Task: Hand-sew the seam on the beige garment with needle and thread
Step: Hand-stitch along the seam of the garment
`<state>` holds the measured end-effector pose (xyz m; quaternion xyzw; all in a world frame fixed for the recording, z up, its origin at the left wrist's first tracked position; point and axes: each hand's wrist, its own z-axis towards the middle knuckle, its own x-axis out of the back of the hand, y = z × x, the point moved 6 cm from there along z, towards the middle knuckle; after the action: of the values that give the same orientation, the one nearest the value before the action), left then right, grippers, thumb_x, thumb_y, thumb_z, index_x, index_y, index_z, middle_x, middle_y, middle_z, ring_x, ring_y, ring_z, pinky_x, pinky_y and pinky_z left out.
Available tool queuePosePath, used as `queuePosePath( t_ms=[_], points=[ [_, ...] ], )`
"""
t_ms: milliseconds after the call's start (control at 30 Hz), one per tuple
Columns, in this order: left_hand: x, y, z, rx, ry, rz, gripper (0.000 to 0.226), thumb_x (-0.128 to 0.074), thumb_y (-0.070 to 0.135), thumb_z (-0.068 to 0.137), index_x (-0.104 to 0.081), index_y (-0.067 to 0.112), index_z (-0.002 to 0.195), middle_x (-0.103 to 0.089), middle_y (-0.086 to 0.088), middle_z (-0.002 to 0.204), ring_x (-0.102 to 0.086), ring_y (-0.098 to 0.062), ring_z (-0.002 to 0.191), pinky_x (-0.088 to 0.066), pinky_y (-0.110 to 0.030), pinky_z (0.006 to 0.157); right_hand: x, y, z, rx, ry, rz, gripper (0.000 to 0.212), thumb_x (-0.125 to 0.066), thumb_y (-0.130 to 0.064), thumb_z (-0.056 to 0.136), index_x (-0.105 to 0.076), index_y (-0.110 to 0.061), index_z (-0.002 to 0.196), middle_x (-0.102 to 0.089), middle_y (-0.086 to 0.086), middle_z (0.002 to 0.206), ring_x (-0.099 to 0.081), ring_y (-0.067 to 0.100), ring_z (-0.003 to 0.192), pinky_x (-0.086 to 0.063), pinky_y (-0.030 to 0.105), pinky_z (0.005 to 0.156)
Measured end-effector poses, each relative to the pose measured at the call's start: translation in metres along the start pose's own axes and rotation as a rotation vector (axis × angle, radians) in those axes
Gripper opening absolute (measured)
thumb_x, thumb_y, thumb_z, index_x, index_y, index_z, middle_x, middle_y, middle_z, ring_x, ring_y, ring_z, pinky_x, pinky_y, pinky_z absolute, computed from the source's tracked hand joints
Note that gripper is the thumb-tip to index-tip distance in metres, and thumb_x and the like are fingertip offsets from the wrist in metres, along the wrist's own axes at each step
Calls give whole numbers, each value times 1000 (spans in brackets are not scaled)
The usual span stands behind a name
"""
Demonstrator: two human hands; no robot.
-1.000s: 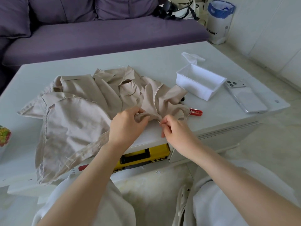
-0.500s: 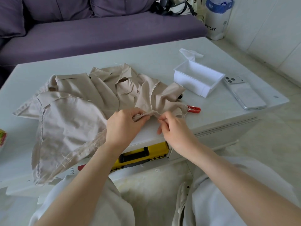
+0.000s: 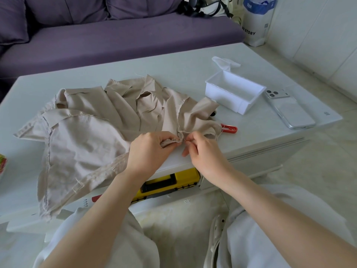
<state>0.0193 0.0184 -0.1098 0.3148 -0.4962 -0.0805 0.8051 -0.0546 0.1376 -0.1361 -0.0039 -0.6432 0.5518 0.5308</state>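
A left hand (image 3: 148, 151) is gripping the seam fold of one beige garment (image 3: 87, 136) spread on the table (image 3: 173, 60), while a right hand (image 3: 204, 153) is pinching one needle (image 3: 185, 140) just beside that fold, with one box (image 3: 222, 93) and one phone (image 3: 289, 111) lying beyond.
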Motion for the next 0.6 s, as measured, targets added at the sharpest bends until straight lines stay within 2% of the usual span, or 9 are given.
queuePosePath(
  t_ms=[100,233,367,500,600],
  points=[
    [-4,0,0,-19,-26,7,7,-74,25,82,-77,31,84,-71,12,68,-64,-11,65,-48,-26,57,2,-2,0,6,25,15,13,-43,-9,98,-55,-5,101,-62,-4,77,-48,-5,60,-38,9,56],
    [-6,1,-1,-46,-38,7,7,-70,28,82,-75,33,83,-69,11,66,-64,-14,64,-51,-31,57,5,-3,1,8,75,50,10,-44,-8,98,-53,-6,98,-50,-16,68,-47,-3,58,-37,10,55],
    [-3,1,0,-17,-2,-3,9,-67,29,87,-74,33,90,-69,9,68,-62,-16,65,-49,-32,57,4,-6,0,-23,57,172,7,-44,-15,99,-45,-18,93,-58,-13,69,-51,4,51,-41,15,49],
    [4,2,1,16,52,-41,11,-65,33,89,-75,30,94,-63,11,60,-55,-14,57,-41,-27,53,2,-7,-3,-70,21,220,6,-44,-21,99,-45,-19,94,-62,-8,68,-52,3,54,-41,18,52],
    [6,1,1,23,83,-50,13,-65,33,89,-75,26,94,-65,7,62,-56,-17,58,-42,-28,54,0,-6,-4,-82,9,239,5,-42,-20,100,-46,-20,98,-61,-8,69,-52,3,56,-41,18,52]
  ],
)
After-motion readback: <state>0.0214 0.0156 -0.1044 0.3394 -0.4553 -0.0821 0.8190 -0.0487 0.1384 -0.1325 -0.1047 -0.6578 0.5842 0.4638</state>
